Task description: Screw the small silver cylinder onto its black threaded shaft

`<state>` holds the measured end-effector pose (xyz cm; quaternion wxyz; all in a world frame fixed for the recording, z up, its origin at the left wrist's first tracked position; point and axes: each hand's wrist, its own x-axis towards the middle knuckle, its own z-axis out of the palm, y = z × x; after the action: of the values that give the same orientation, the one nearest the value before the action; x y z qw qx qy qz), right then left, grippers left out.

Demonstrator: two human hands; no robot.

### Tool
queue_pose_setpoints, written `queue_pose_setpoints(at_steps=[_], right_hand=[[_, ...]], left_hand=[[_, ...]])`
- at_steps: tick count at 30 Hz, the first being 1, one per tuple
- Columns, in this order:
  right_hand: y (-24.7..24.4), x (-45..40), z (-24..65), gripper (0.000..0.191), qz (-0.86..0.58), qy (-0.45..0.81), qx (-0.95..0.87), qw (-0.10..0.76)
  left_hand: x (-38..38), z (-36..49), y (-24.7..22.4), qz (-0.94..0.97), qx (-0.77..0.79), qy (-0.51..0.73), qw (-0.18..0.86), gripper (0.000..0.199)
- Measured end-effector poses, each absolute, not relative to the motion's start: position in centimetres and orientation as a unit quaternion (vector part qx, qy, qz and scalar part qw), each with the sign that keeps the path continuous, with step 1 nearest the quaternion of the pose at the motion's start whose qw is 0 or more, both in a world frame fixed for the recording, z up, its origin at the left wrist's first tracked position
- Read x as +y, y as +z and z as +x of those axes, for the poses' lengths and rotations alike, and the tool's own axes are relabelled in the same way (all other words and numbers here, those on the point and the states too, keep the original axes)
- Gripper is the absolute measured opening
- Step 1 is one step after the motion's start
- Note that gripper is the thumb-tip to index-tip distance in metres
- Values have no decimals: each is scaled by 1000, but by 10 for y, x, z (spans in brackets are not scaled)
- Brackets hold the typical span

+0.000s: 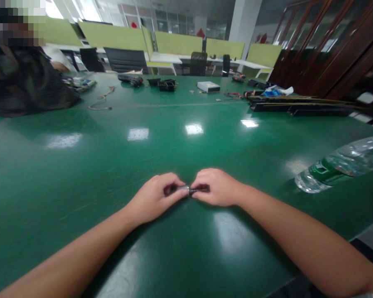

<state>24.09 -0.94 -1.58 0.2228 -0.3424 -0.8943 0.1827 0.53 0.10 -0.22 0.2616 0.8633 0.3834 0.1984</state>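
Note:
Near the middle of the green table, my left hand pinches a small silvery cylinder between thumb and fingers. My right hand is closed in a pinch on a thin dark rod that looks ribbed, like a screw. Rod and cylinder lie in one line and meet end to end between the two hands; whether they are joined I cannot tell. Fingers cover much of both pieces. Both hands are low, at or just above the tabletop.
A clear water bottle lies on its side at the right. Black rails, a white box, black trays and a cable are at the far side. A person in dark clothing is at the far left.

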Motion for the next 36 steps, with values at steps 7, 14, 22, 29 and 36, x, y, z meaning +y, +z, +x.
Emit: queue_pose_setpoints(at_steps=[7, 14, 22, 29, 36], right_hand=[[-13, -10, 243, 12, -346, 189, -893, 219], [-12, -9, 247, 10, -352, 194, -890, 214], [-10, -9, 252, 8, -360, 202, -886, 212], [-5, -8, 259, 8, -374, 218, -880, 196], [1, -3, 276, 9, -411, 253, -861, 158]], left_hand=[[1, 5, -2, 862, 386, 194, 263, 31], [1, 5, -2, 860, 390, 192, 267, 28], [1, 5, -2, 858, 391, 193, 273, 29], [1, 4, -2, 859, 390, 192, 271, 30], [2, 5, -2, 857, 396, 190, 268, 31]])
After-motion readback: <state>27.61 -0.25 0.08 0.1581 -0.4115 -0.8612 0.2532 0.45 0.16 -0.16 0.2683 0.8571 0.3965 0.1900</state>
